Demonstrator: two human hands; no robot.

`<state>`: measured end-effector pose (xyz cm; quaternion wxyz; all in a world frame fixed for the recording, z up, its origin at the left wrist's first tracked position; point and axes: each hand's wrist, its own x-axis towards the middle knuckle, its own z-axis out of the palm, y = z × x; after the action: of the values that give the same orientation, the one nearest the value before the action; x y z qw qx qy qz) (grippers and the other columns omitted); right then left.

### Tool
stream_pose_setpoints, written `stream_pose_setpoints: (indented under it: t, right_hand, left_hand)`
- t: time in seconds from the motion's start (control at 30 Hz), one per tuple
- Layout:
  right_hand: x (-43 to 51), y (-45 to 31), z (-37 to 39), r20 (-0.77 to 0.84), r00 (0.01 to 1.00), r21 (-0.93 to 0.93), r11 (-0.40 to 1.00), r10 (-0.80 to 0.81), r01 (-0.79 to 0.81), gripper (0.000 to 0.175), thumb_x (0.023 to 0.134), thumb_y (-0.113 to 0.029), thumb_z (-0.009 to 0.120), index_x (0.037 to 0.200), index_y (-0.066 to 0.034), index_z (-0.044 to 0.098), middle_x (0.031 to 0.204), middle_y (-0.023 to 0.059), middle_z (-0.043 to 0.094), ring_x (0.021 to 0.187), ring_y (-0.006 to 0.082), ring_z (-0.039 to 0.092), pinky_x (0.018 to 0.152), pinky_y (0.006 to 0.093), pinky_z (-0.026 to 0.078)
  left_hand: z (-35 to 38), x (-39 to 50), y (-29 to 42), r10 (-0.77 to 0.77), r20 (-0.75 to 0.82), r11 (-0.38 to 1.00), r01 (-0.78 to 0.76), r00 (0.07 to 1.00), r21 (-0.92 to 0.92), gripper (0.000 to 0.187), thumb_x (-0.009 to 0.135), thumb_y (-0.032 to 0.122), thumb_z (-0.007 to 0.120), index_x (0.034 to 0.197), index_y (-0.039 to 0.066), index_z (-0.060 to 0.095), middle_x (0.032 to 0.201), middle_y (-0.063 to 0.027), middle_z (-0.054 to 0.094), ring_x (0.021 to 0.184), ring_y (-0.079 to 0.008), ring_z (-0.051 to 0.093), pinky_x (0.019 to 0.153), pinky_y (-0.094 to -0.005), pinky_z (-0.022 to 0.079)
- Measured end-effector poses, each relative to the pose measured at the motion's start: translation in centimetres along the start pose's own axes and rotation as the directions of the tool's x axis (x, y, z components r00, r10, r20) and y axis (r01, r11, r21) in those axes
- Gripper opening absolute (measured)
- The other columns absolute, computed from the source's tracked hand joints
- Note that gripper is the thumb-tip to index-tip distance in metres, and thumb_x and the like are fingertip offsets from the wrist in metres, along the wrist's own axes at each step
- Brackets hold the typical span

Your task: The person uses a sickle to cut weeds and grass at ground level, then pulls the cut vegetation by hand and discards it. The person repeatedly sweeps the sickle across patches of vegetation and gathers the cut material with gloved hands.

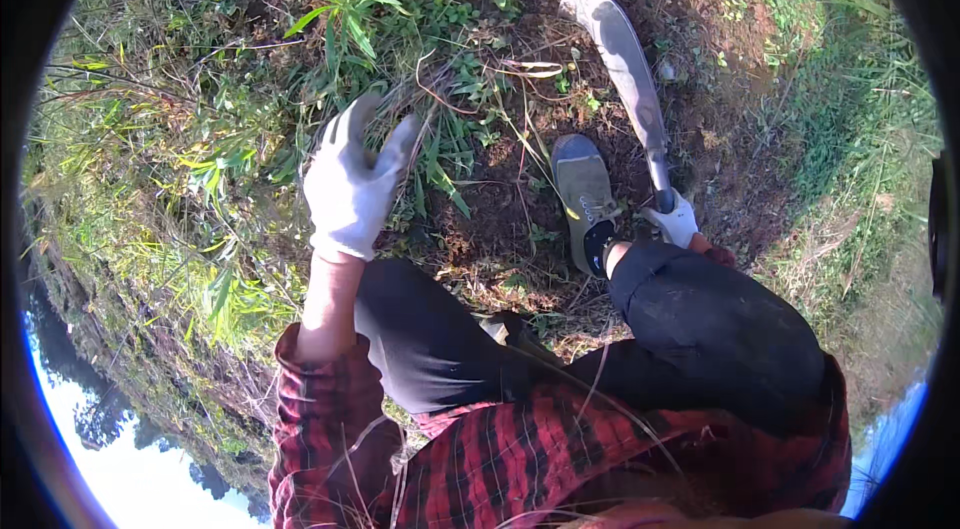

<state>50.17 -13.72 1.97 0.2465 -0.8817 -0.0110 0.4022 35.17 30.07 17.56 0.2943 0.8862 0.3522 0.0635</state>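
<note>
My left hand [358, 172], in a white work glove with greyish fingertips, is raised over the weeds with thumb and fingers apart, and I see nothing held in it. Grass and leafy stems [442, 154] lie just beyond its fingers. My right hand [677, 220], gloved in white too, is closed around the dark handle of a machete [626, 63]. The long, broad metal blade curves at its tip and points away from me over the soil, to the right of my shoe. Part of the right wrist is hidden behind my knee.
A green canvas shoe [583, 184] with a grey toe cap stands on brown soil between my hands. A tall leafy plant [346, 15] grows ahead on the left. Dense weeds [217, 176] cover the left side, and green grass [847, 116] grows at right.
</note>
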Motion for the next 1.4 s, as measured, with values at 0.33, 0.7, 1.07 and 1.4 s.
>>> stream_pose_setpoints:
  t: [0.33,0.7,1.07,1.4]
  right_hand:
    - [-4.1,-3.5,-1.4,0.046,0.994,0.494,0.863,0.097,-0.107,0.051,0.069,-0.017,0.079,0.109,0.0008,0.053,0.078,-0.0037,0.052,0.065,0.0029,0.045,0.056,0.0194,0.040]
    - [2.0,-13.3,-8.9,-0.263,0.956,0.523,0.813,-0.132,0.256,0.025,0.080,-0.014,0.069,0.097,-0.0059,0.053,0.062,-0.0030,0.050,0.041,0.0047,0.044,0.036,0.0212,0.038]
    - [-1.1,-4.9,-4.3,0.180,0.975,0.168,0.981,-0.129,0.099,0.046,0.073,-0.010,0.069,0.113,-0.0005,0.050,0.076,0.0031,0.056,0.049,0.0076,0.050,0.040,0.0230,0.041]
    - [0.8,-12.2,-5.8,0.050,0.984,0.471,0.873,-0.171,0.128,0.038,0.073,-0.008,0.072,0.104,-0.0001,0.051,0.073,0.0001,0.055,0.045,0.0068,0.048,0.038,0.0201,0.040]
  left_hand:
    - [18.8,12.0,4.0,-0.186,0.533,0.704,-0.267,0.826,0.659,0.119,0.067,0.065,0.063,0.142,0.002,-0.004,0.145,-0.0235,0.018,0.113,-0.0302,0.053,0.086,-0.0396,0.048]
    - [18.4,10.5,2.9,-0.128,0.548,0.878,-0.162,0.827,0.451,0.039,0.084,0.016,0.053,0.118,-0.001,0.047,0.102,-0.0188,0.063,0.097,-0.0318,0.062,0.079,-0.0398,0.050]
    - [14.4,5.5,-1.2,0.102,0.626,0.862,-0.383,0.773,0.331,0.030,0.083,0.021,0.053,0.111,0.011,0.049,0.106,-0.0123,0.058,0.093,-0.0304,0.061,0.079,-0.0407,0.049]
    - [12.9,-0.2,-2.4,0.088,0.606,0.817,-0.405,0.791,0.411,0.023,0.083,0.024,0.055,0.101,0.010,0.050,0.097,-0.0104,0.060,0.080,-0.0310,0.063,0.068,-0.0410,0.051]
